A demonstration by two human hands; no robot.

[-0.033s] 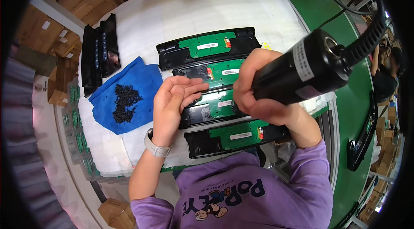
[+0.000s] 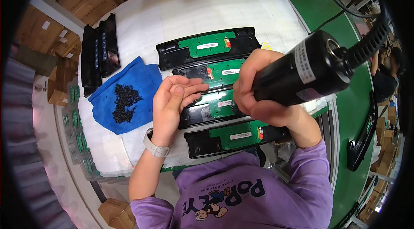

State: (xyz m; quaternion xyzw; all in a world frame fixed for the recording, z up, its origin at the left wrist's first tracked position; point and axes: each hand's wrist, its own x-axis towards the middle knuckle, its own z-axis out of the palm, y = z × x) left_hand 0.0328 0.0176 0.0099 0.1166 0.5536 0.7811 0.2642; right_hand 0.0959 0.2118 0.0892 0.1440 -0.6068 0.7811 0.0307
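Observation:
My right hand (image 2: 263, 89) is wrapped round a black electric screwdriver (image 2: 302, 69). Its thick cable end points up and right; the tip is hidden behind my hand. Below it lie black plastic panels with green circuit boards, several in a column. My left hand (image 2: 174, 99) hovers at the left ends of the two middle panels, fingers curled and thumb pressed against them; what they hold, if anything, is hidden. One middle panel (image 2: 198, 115) lies just right of that hand, another (image 2: 189, 72) above it. The far panel (image 2: 172, 54) and near panel (image 2: 196, 145) lie beyond and before them.
A blue cloth (image 2: 101, 108) left of my left hand bears a heap of small black screws (image 2: 125, 104). Two long black parts (image 2: 91, 56) lie at the far left. White sheeting (image 2: 207, 0) covers the table. Another black part (image 2: 362, 138) rests on the green surface at right.
The screwdriver's cable end has shifted very slightly to the right. My hands and the panels stay in place.

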